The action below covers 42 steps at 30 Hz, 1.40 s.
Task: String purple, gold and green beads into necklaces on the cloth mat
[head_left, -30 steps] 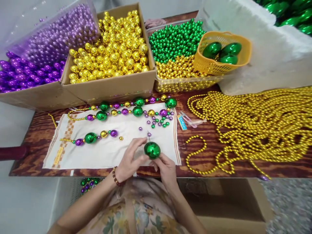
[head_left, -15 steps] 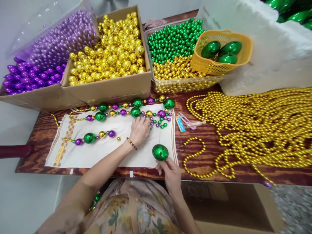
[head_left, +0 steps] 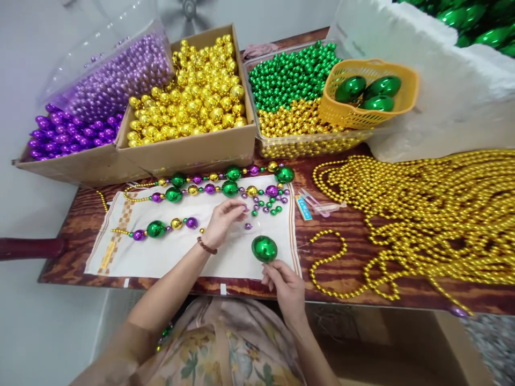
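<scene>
Above the white cloth (head_left: 137,262), my right hand (head_left: 287,289) pinches just under a large shiny green bead (head_left: 264,249). That bead sits on a thin needle, whose upper part shows faintly. To its left, my left hand (head_left: 225,222) has thumb and fingertips pressed together on a small purple bead (head_left: 244,209). A loose purple bead (head_left: 248,226) rests on the cloth below those fingertips. Small green and purple beads (head_left: 267,205) lie scattered beyond. A short beaded strand (head_left: 156,229) stretches across the cloth at left, and a longer strand (head_left: 210,188) runs behind it.
Along the back stand a cardboard box of gold beads (head_left: 189,142), purple beads (head_left: 72,134), a clear tub (head_left: 309,147) and a yellow basket (head_left: 370,115) with large green beads. Scissors (head_left: 317,206) and a blue packet (head_left: 303,207) lie right of the cloth, near heaped gold bead chains (head_left: 434,220).
My left hand has lifted from the small beads and drawn back toward me with a small purple bead. Another purple bead now lies on the cloth. The green bead stays at my right fingertips.
</scene>
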{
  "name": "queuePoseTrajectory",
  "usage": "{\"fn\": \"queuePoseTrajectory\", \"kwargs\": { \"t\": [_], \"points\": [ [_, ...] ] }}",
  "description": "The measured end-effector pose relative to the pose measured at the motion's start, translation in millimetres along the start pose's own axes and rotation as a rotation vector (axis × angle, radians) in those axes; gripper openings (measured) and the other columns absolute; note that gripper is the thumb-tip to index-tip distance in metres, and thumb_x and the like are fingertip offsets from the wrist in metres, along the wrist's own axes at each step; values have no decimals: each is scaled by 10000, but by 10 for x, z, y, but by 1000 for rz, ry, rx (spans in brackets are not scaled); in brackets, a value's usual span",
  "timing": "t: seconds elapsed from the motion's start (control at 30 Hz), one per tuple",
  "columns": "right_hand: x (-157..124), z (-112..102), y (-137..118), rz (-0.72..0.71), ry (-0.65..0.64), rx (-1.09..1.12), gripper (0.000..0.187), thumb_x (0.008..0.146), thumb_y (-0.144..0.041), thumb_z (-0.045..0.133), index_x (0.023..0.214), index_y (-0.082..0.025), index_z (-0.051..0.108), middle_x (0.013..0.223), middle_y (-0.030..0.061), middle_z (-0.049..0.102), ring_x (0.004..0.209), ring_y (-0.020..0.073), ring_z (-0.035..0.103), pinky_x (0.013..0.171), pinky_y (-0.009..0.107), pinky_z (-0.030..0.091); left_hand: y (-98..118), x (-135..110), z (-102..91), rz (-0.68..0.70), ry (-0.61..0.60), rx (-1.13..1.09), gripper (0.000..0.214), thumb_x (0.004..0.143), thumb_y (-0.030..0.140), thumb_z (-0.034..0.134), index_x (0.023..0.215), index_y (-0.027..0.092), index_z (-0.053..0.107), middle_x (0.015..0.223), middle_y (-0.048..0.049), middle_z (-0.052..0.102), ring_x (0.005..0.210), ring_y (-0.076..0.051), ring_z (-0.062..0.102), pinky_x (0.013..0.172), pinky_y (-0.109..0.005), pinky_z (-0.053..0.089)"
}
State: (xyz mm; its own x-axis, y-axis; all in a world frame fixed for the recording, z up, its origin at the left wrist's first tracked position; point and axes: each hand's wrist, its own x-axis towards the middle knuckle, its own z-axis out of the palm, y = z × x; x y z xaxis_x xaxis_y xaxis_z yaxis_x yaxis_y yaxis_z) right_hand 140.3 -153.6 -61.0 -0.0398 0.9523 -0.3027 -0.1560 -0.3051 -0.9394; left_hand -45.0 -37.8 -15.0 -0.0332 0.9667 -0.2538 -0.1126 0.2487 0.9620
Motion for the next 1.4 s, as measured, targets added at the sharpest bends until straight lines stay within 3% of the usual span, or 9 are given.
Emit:
{"fn": "queuePoseTrajectory", "kwargs": {
  "t": [0.1, 0.27, 0.43, 0.7, 1.13, 1.4],
  "points": [
    [-24, 40, -85, -34, -82, -59, 263, 876, -360, 631, 687, -176, 618, 529, -19, 538, 489, 104, 457, 487, 227, 359, 143, -187, -102, -190, -25, -424, 270, 805, 306, 734, 1007, 132, 692, 898, -59, 701, 794, -154, 683, 801, -311, 535],
    [-66, 107, -129, -57, -132, -100, 244, 891, -344, 617, 710, -181, 608, 564, -30, 484, 514, 108, 446, 504, 235, 357, 268, -341, -199, -238, -21, -617, 283, 798, 251, 756, 1032, 100, 704, 882, -66, 706, 806, -170, 707, 846, -346, 570],
    [-84, 150, -150, -73, -120, -117, 247, 889, -337, 619, 696, -184, 597, 571, -32, 469, 510, 107, 430, 498, 236, 343, 275, -358, -228, -229, 23, -644, 161, 808, 206, 740, 932, 129, 673, 884, -50, 704, 799, -166, 712, 895, -395, 571],
    [-72, 173, -152, -70, -106, -112, 225, 896, -311, 622, 711, -185, 603, 560, -40, 473, 503, 99, 429, 503, 229, 338, 244, -355, -214, -237, 81, -657, 180, 788, 179, 755, 903, 155, 619, 822, -9, 676, 775, -159, 710, 952, -461, 550],
    [-90, 163, -223, -93, -69, -100, 257, 885, -333, 621, 678, -185, 586, 556, -36, 465, 494, 101, 420, 488, 234, 331, 205, -343, -227, -206, -31, -675, 217, 859, 209, 679, 1065, 139, 685, 922, -60, 699, 895, -180, 705, 1005, -460, 523],
    [-85, 139, -238, -91, -82, -124, 241, 889, -341, 619, 708, -183, 607, 538, -41, 442, 479, 101, 400, 477, 234, 328, 205, -335, -221, -234, -20, -686, 115, 851, 228, 700, 927, 156, 654, 895, -40, 701, 855, -182, 714, 998, -488, 519]
  ]
}}
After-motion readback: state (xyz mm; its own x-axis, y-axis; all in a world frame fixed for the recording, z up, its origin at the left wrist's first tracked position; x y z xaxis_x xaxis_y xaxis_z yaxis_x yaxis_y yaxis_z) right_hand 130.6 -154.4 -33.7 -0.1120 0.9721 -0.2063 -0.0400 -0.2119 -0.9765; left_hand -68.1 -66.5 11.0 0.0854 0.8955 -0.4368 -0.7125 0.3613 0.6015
